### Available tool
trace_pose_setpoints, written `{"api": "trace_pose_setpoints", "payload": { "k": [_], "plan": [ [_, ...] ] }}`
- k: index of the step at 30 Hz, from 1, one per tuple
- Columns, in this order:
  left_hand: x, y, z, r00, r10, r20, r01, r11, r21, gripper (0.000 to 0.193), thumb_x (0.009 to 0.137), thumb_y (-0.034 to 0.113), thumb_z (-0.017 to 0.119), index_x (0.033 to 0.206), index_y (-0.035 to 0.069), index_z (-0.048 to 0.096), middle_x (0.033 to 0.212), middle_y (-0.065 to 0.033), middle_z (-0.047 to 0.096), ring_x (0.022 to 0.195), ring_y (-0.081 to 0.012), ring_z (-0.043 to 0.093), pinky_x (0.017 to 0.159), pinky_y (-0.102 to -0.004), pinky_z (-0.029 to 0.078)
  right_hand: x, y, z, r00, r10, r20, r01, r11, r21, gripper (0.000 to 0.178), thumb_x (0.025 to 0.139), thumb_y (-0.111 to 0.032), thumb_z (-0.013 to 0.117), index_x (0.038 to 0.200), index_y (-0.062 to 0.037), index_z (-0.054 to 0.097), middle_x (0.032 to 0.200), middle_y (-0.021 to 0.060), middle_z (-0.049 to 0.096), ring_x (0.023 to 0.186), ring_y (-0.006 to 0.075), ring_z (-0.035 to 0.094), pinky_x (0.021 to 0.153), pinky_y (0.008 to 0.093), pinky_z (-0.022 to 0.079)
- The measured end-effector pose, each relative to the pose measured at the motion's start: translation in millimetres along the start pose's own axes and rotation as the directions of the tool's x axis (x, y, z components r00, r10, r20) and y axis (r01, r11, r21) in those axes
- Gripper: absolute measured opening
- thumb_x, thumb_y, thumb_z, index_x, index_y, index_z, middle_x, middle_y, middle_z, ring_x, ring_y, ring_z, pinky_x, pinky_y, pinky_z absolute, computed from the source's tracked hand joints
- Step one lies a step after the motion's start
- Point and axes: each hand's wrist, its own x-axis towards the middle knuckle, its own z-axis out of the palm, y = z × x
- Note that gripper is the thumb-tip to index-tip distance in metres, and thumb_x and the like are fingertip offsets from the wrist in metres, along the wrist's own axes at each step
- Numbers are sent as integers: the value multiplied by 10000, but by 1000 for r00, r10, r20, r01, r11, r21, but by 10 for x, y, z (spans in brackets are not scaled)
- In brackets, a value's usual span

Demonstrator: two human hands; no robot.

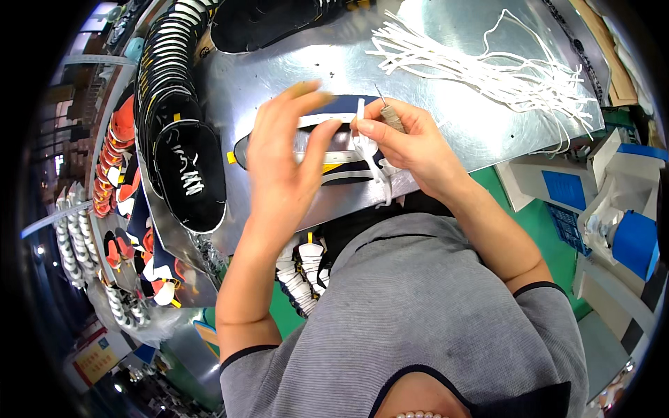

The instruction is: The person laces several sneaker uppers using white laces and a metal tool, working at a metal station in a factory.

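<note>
A dark shoe upper (341, 104) with white edging and a yellow tab lies on the metal table in front of me. My right hand (418, 143) pinches a white shoelace (366, 145) at the upper's right part. The same hand also holds a thin-tipped awl (392, 118) with a wrapped beige handle, its point upward. The lace's loose end hangs down over the near edge of the upper. Blurred by motion, my left hand (286, 153) is raised over the upper's left part. Its thumb and fingers are apart, with nothing seen in them.
A bundle of white shoelaces (488, 76) lies on the metal table (279, 76) at the far right. Nested black uppers (188, 174) line the left side. Beyond them are orange and white uppers (115, 160). White boxes and blue parts (634, 237) stand at right.
</note>
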Motion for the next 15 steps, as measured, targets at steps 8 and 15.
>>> {"api": "trace_pose_setpoints", "payload": {
  "k": [8,15],
  "plan": [
    [-175,-344,129,312,-563,765,945,100,-312,679,930,650,540,1077,4,688,975,-84,682,922,-139,632,830,-253,509,75,283,-30,986,-31,-166,-24,947,-320,375,851,-127,721,1183,-16,590,874,62,697,821,119,648,705,257,494],
    [-378,-287,419,613,-659,435,782,427,-454,290,947,254,676,1055,-14,673,892,-34,686,712,-80,600,633,-252,481,87,266,-6,988,-60,-142,-52,738,-673,524,799,-187,748,1255,-45,534,957,150,715,935,323,683,858,408,512]
  ]
}}
